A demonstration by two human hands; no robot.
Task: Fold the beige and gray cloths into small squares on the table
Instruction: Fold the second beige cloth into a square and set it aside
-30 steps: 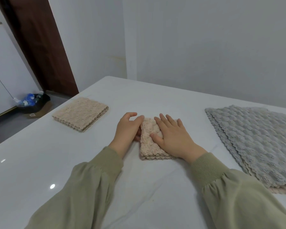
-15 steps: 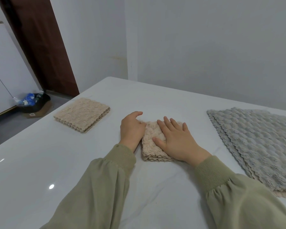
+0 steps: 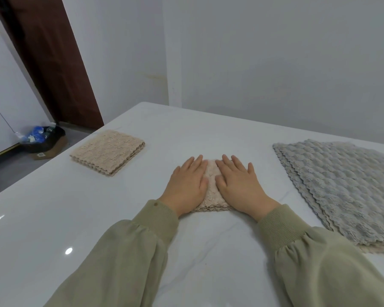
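Two hands lie flat, side by side, on a small folded beige cloth (image 3: pixel 211 192) at the middle of the white table (image 3: pixel 53 218). The left hand (image 3: pixel 187 187) covers the cloth's left part, palm down, its fingers straight, close together and pointing away from the person. The right hand (image 3: pixel 239 187) covers the right part in the same way, its fingers straight and slightly spread. Neither hand grips anything: both press with open palms. Between the two thumbs a narrow strip of the cloth shows, and its scalloped near edge, several layers thick, peeks out below the palms. Both arms wear olive-green sleeves (image 3: pixel 124 258) with ribbed cuffs. To the left and farther back, well apart from the hands, a beige square (image 3: pixel 108 151) lies folded flat on the table, with its layered wavy edges along the near and right sides. To the right a gray pile (image 3: pixel 341 185) of cloths lies spread out, much broader than the folded ones and apart from the right hand. A beige edge (image 3: pixel 379 249) shows beneath its near corner. On the floor beyond the table's left side, a cardboard box (image 3: pixel 51 149) holds a black bag with blue and clear litter. A dark brown door (image 3: pixel 53 58) stands behind it, between pale walls.
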